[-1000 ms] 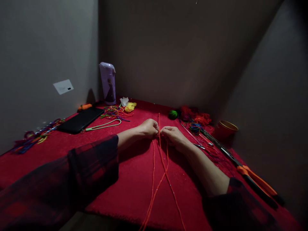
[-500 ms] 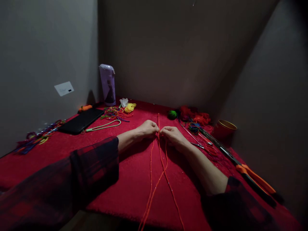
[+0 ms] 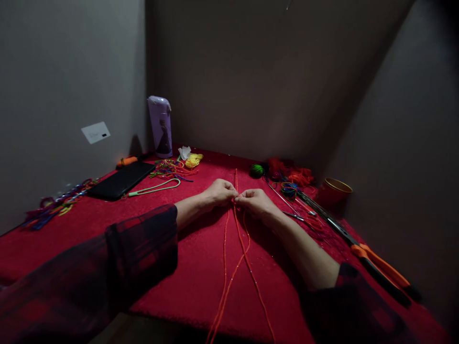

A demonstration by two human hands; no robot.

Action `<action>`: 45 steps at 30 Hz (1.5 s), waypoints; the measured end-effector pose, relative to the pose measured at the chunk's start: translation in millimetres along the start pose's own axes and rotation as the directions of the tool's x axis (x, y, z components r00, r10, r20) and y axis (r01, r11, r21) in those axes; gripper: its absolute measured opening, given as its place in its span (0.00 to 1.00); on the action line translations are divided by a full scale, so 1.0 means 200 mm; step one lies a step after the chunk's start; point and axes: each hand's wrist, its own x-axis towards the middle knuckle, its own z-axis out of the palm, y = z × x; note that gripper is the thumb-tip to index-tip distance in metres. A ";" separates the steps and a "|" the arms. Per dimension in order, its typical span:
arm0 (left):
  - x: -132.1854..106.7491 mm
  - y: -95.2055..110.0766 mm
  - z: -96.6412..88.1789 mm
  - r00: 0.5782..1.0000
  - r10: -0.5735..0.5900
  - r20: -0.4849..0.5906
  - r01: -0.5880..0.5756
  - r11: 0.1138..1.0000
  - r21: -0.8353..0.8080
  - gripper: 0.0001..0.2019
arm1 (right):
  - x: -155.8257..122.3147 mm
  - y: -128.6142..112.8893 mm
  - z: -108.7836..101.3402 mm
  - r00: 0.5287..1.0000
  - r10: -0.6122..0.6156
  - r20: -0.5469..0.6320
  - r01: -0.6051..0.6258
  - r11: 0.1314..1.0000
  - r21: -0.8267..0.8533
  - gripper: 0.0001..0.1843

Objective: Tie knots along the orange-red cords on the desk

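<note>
Orange-red cord [image 3: 239, 229] runs up the middle of the red-covered table, its strands trailing down past the front edge. Two of the strands cross below my hands, and a short upright length shows beyond my fingertips. My left hand [image 3: 221, 191] pinches the cord from the left side. From the right, my right hand [image 3: 255, 200] is closed on the same cord with thumb and forefinger. The fingertips of both hands meet or nearly meet; the bit of cord between them is mostly hidden.
At left lie a black phone-like slab [image 3: 122, 180], a green loop of cord [image 3: 154, 187] and coloured strands [image 3: 57, 205]. A purple bottle [image 3: 160, 126] stands behind. On the right are a green yarn ball [image 3: 257, 170], a red cup [image 3: 335, 192] and long orange-handled pliers [image 3: 380, 267].
My right fingertips have shifted slightly left, closer to the left ones. The right-hand strand has moved a little left just under my hand.
</note>
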 end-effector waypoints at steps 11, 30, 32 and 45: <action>0.01 0.00 0.01 0.999 -0.036 0.005 0.036 0.999 -0.021 0.10 | 0.01 0.02 0.00 0.999 -0.047 0.017 0.047 0.999 0.024 0.07; 0.00 0.01 -0.02 0.993 -0.086 0.076 0.080 0.994 0.074 0.12 | 0.00 0.02 -0.01 0.995 -0.101 0.018 0.102 0.979 -0.176 0.04; 0.01 0.00 -0.01 0.995 -0.081 0.065 0.078 0.995 0.057 0.12 | 0.00 0.02 -0.03 0.993 -0.109 0.039 0.115 0.962 -0.247 0.07; -0.02 0.00 -0.02 0.990 -0.136 0.022 0.135 0.990 0.049 0.10 | -0.18 -0.08 0.02 0.867 -0.158 0.473 0.351 0.867 -0.355 0.10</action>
